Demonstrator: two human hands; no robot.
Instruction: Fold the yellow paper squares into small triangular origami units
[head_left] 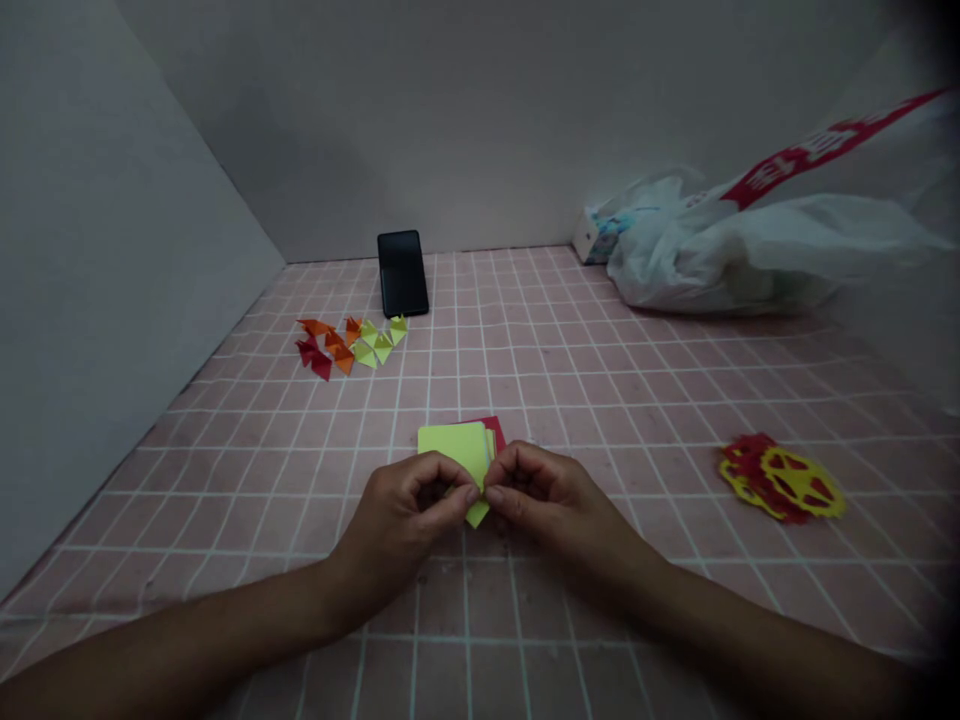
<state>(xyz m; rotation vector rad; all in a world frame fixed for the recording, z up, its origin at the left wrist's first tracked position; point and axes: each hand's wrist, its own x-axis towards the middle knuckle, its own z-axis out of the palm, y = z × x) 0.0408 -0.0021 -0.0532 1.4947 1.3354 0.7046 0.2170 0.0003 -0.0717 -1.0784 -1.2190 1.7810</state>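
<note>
Between my hands is a small piece of folded yellow paper (476, 516), its pointed lower corner showing below my fingertips. My left hand (405, 515) pinches it from the left with thumb and forefinger. From the right, my right hand (559, 505) pinches it in the same way, and the fingertips of both hands nearly meet. Just behind them lies a stack of square yellow paper (448, 440), with a red sheet (493, 428) sticking out at its back right. My fingers hide most of the folded piece.
Small folded paper shapes (341, 352) in red, orange and yellow lie at back left. Behind them a black phone (403, 275) leans upright. Red and yellow paper cutouts (799, 482) lie at right. A white plastic bag (675, 265) and a box (592, 238) stand at back right.
</note>
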